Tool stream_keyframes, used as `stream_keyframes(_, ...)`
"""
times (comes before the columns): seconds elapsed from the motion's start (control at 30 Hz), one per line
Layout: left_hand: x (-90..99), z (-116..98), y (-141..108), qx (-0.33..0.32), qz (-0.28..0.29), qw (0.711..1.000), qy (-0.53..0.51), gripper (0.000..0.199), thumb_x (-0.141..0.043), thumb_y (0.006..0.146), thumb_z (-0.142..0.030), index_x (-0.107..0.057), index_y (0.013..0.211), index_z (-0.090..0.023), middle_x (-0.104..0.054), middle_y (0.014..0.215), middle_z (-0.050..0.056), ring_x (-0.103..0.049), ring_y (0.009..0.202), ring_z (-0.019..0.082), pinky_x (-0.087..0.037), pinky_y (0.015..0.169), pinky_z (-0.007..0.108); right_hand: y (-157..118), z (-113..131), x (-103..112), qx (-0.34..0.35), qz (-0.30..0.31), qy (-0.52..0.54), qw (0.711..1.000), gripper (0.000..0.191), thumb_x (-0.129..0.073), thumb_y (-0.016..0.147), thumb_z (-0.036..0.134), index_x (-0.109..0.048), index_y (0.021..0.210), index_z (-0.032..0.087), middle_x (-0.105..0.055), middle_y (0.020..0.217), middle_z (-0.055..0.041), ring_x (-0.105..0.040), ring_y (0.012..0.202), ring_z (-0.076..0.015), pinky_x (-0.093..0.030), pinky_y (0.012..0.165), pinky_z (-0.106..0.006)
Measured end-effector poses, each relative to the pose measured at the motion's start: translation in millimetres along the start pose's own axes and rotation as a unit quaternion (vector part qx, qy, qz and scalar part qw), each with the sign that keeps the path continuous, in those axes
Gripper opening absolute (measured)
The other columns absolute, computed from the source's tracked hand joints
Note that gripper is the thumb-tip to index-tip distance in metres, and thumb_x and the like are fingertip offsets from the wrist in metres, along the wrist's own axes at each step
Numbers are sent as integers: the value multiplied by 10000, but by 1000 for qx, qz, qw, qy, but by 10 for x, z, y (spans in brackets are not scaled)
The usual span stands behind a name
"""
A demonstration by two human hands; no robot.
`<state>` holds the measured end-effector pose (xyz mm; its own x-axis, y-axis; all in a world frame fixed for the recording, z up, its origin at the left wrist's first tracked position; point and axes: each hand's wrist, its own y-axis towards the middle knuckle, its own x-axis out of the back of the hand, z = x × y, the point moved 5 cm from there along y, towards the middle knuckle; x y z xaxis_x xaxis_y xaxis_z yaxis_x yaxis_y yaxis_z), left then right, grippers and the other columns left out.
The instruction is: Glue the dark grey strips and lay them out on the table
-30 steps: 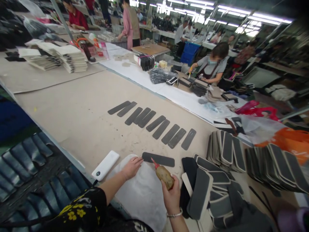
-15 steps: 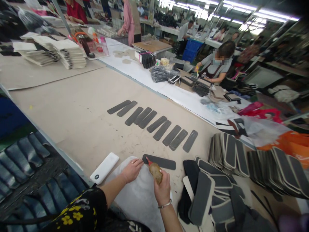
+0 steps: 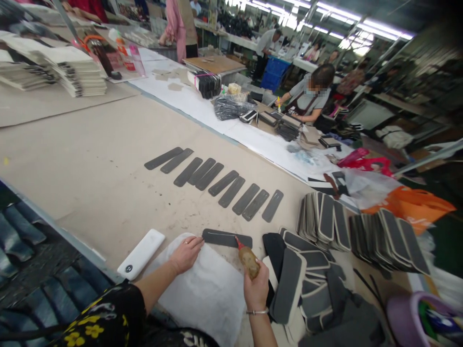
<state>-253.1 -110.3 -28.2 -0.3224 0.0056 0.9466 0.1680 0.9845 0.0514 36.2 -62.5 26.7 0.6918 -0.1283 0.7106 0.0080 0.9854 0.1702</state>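
My right hand [image 3: 256, 286] is wrapped round a glue bottle [image 3: 248, 262] with a yellowish-brown body and a red nozzle. The nozzle tip touches a dark grey rounded strip [image 3: 226, 239], and a thin pale line runs along the strip's upper side from the left. My left hand [image 3: 187, 254] lies with fingers stretched out, the fingertips at the strip's left end. Under that hand and forearm is a white sheet [image 3: 202, 289]. Beyond the strip, several similar dark strips [image 3: 223, 183] lie in a slanting row on the brown table covering.
A white device [image 3: 141, 254] lies left of my arm. Grey pieces with pale edges are piled [image 3: 289, 284] on the right, with upright stacks [image 3: 321, 217] behind. A purple tub [image 3: 401, 318] stands at lower right. Across the table a person [image 3: 313, 96] works.
My right hand has moved the bottle's nozzle from the strip's left end towards its right, leaving a pale line. My left hand stays at the left end. The view has shifted right.
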Motion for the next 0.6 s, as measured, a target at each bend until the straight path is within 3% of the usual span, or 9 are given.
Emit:
stream_keyframes(0.13, 21, -14, 9, 0, 3, 1000, 3, 395, -421, 880, -129, -594, 1234, -161, -587, 1257, 114, -499, 1143, 254, -412, 1003, 430, 31, -274, 153, -51, -19, -20, 998, 555, -574, 766, 530, -515, 1136, 121, -576, 1047, -165, -545, 994, -318, -463, 831, -477)
stream_keyframes(0.27, 23, -16, 10, 3, 14, 1000, -1, 440, -425, 844, -105, -585, 1249, -164, -575, 1270, 119, -492, 1157, 254, -408, 1011, 431, -15, -328, 217, -74, -51, -7, 996, 591, -598, 739, 545, -517, 1144, 123, -581, 1047, -165, -546, 981, -324, -463, 834, -497)
stream_keyframes(0.37, 6, 1, 2, 7, 15, 1000, -4, 446, -425, 845, -118, -577, 1261, -175, -565, 1283, 114, -487, 1166, 253, -404, 1018, 437, -98, -140, 115, -56, -32, 12, 998, 539, -606, 756, 499, -505, 1154, 150, -578, 1066, -147, -563, 970, -300, -481, 815, -456)
stream_keyframes(0.6, -5, 27, -11, 0, -3, 1000, -10, 403, -437, 874, -156, -577, 1250, -187, -582, 1253, 105, -497, 1144, 250, -418, 995, 432, -272, 517, -349, 78, 60, 53, 994, 363, -556, 822, 333, -481, 1151, 200, -589, 994, -89, -588, 932, -236, -501, 795, -384)
